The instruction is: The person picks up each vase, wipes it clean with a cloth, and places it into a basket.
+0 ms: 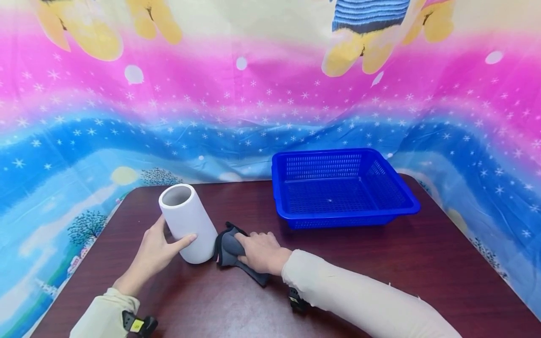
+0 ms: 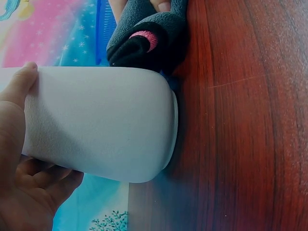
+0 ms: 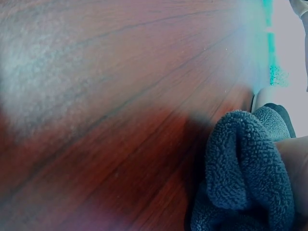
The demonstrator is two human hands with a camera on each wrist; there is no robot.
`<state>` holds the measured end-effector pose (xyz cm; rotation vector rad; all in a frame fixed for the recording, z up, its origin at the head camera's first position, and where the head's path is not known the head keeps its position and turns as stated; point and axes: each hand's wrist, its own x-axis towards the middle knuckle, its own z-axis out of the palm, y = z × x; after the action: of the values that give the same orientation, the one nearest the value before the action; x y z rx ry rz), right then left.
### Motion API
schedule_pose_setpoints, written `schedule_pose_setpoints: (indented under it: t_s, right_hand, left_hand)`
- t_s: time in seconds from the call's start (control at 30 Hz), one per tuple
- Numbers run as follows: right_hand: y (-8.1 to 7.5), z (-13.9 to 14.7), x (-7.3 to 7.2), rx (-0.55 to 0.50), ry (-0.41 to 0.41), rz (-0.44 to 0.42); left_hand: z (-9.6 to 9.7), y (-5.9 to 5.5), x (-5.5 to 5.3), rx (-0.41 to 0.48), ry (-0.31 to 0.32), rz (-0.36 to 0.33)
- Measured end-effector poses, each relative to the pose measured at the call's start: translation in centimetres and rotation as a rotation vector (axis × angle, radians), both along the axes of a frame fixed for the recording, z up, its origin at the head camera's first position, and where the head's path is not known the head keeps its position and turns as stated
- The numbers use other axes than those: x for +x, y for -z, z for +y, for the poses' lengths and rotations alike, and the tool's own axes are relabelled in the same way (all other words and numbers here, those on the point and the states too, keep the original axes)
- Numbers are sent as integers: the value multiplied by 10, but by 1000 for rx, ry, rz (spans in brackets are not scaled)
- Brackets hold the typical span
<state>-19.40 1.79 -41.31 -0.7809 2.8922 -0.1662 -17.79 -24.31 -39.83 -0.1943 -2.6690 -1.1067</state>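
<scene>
A white, smooth-walled vase (image 1: 192, 230) with a round open top leans slightly to the left on the table, its base low near the surface. My left hand (image 1: 154, 249) grips it from the left, thumb across the front and fingers behind, as the left wrist view also shows on the vase (image 2: 101, 120). To its right, my right hand (image 1: 262, 253) holds a bunched dark grey fleecy cloth (image 1: 232, 246) with black edging against the vase's lower right side. Folds of this cloth (image 3: 260, 163) fill the lower right of the right wrist view. A small pink patch shows on the cloth in the left wrist view.
A blue perforated plastic basket (image 1: 338, 218) stands at the back right of the dark red-brown wooden table (image 1: 359, 263). Behind the table hangs a colourful printed curtain (image 1: 253, 94), reaching down along both sides.
</scene>
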Motion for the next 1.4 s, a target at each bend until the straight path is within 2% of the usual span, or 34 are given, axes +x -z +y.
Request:
schedule_pose_setpoints:
  t_s: [0.47, 0.8, 1.4]
  right_hand:
    - [-1, 5, -3, -58, 14, -70]
    - [-1, 12, -9, -113, -8, -116]
    - [-4, 19, -15, -238, 26, -127]
  left_hand:
    - [0, 1, 0, -6, -10, -20]
    - [1, 1, 0, -3, -13, -9]
    - [1, 1, 1, 3, -9, 18]
